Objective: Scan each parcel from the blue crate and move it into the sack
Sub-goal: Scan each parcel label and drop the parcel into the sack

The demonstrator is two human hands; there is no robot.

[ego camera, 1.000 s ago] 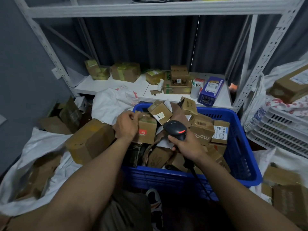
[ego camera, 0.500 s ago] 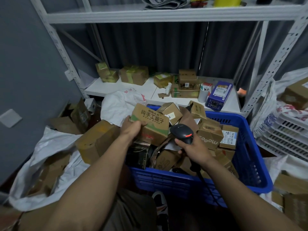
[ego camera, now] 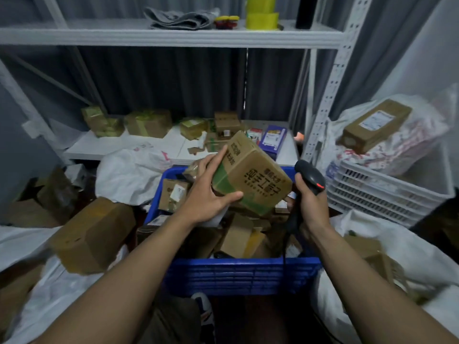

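Note:
My left hand [ego camera: 208,192] grips a brown cardboard parcel [ego camera: 253,175] with green bands and dark printed characters, lifted and tilted above the blue crate [ego camera: 238,274]. The crate holds several small cardboard boxes. My right hand [ego camera: 310,202] holds a black barcode scanner [ego camera: 309,176] with a red mark, just right of the parcel, its cable hanging down into the crate. A white sack [ego camera: 37,289] with boxes in it lies open at the lower left, a large brown box [ego camera: 92,234] on its edge.
A white metal rack [ego camera: 173,36] stands behind, its low shelf carrying taped boxes and a purple packet [ego camera: 274,140]. White slotted crates [ego camera: 387,192] sit at right under a bag with a long box [ego camera: 375,125]. Another white sack [ego camera: 397,269] lies at lower right.
My left hand has lifted the parcel out of the crate, raised it higher and turned it to the right. My right hand has brought the scanner up beside it.

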